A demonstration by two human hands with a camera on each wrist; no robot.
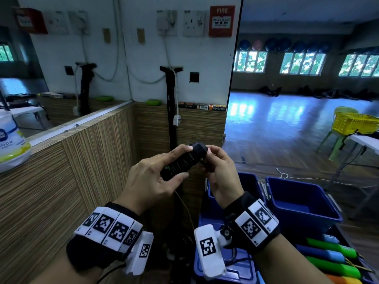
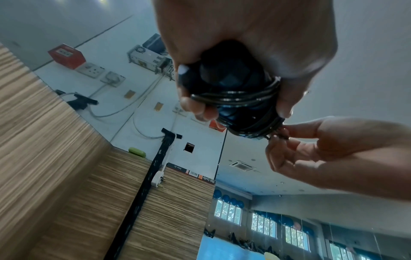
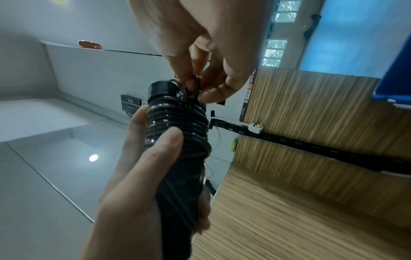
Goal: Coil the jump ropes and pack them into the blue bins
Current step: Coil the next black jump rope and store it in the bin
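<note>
1. Head view: my left hand (image 1: 151, 177) grips the rope (image 1: 182, 160) at frame centre, cord wound round its black handles; my right hand (image 1: 220, 177) pinches the cord end. The bin (image 1: 303, 203) at lower right looks empty, so packing remains.
2. Left wrist: coils (image 2: 235, 102) lie tight under my fingers.
3. Right wrist: the last loop (image 3: 193, 88), top centre, seems untucked.

A gym or exercise studio. A large wall mirror (image 1: 307, 78) reflects a wide, glossy wooden floor (image 1: 276, 124), a row of windows (image 1: 303, 63), and blue and pink exercise balls (image 1: 283, 44) stored high above them. Nearby stand blue bins (image 1: 303, 203), a yellow basket (image 1: 352, 123) on a plastic chair, and bright foam-handled jump ropes (image 1: 332, 255). A red fire alarm (image 1: 222, 21) and wall sockets (image 1: 193, 23) sit above wood-grain panelling (image 1: 82, 171).
</note>
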